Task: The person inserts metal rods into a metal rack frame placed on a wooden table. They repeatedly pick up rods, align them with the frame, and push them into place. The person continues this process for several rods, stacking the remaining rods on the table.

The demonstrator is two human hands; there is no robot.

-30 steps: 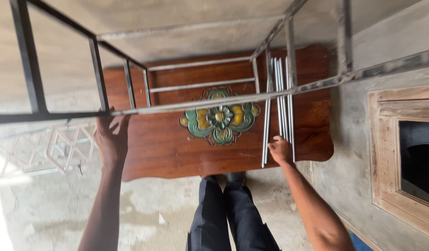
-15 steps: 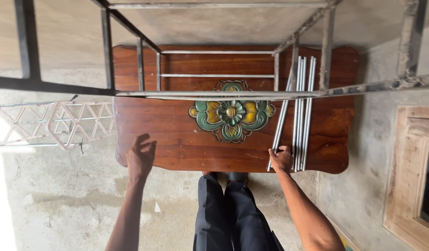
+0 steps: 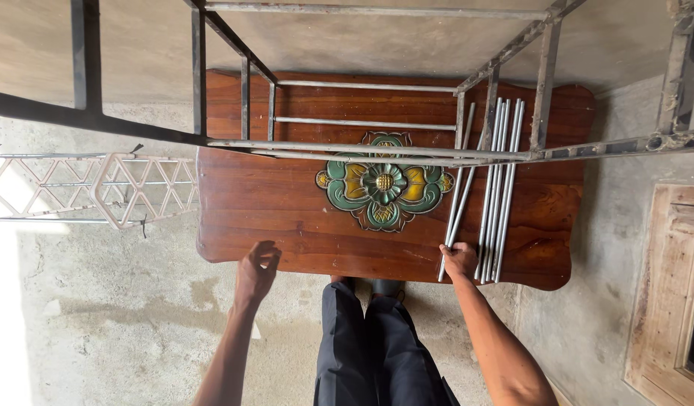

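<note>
right hand (image 3: 458, 261) pinching one loose rod (image 3: 458, 197), lower right | left hand (image 3: 257, 272) half-curled, empty, at table (image 3: 287, 218) edge | next: firm grip, lift rod free

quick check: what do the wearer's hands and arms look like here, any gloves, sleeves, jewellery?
Both are bare: the left hand and right hand have no gloves, and no rings, watch or bracelets show. The forearms are uncovered all the way to the frame's bottom edge, so no sleeve is in view. The only clothing seen is dark trousers and dark shoes.
</note>
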